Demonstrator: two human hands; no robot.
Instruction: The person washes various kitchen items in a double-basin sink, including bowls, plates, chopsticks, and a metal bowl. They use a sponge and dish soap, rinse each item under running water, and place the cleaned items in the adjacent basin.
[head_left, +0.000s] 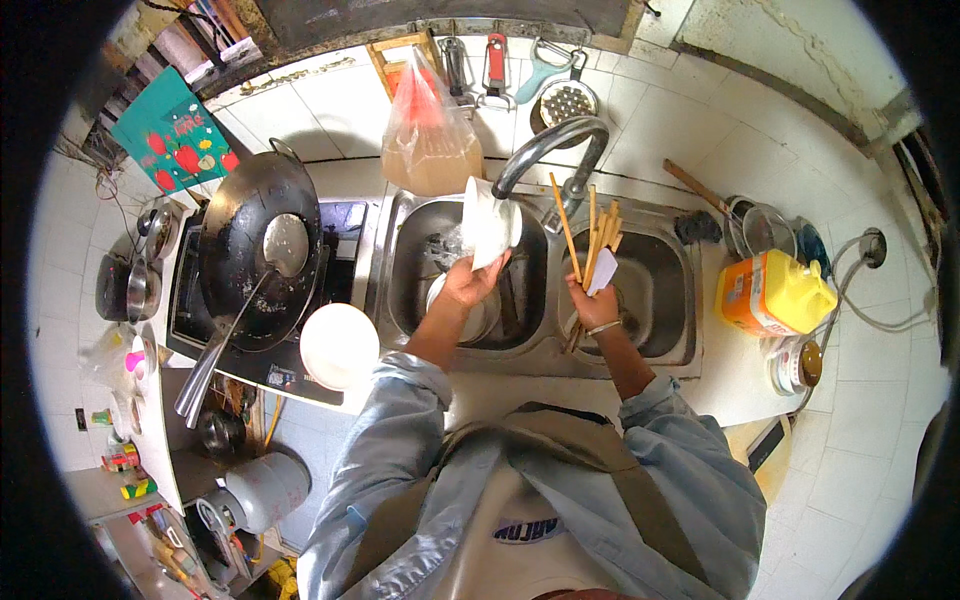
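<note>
My left hand (475, 279) holds a white bowl (487, 225) tilted on its side over the left sink basin (525, 315), beside the mouth of the metal faucet (551, 142). Below it in that basin lie white dishes (480, 319), partly hidden by my forearm. My right hand (596, 304) grips a bundle of wooden chopsticks (600, 232) together with a pale lavender utensil (602, 271), perhaps a spoon, over the right basin (660, 300). The chopsticks point up and away from me; their lower ends show beneath the hand.
A black wok (240, 225) with a metal ladle (285, 246) sits on the stove at left, a white bowl (340, 346) beside it. A bag of liquid (431, 142) stands behind the sink. At right are a yellow jug (795, 292), strainers (769, 231) and a dark scrubber (697, 226).
</note>
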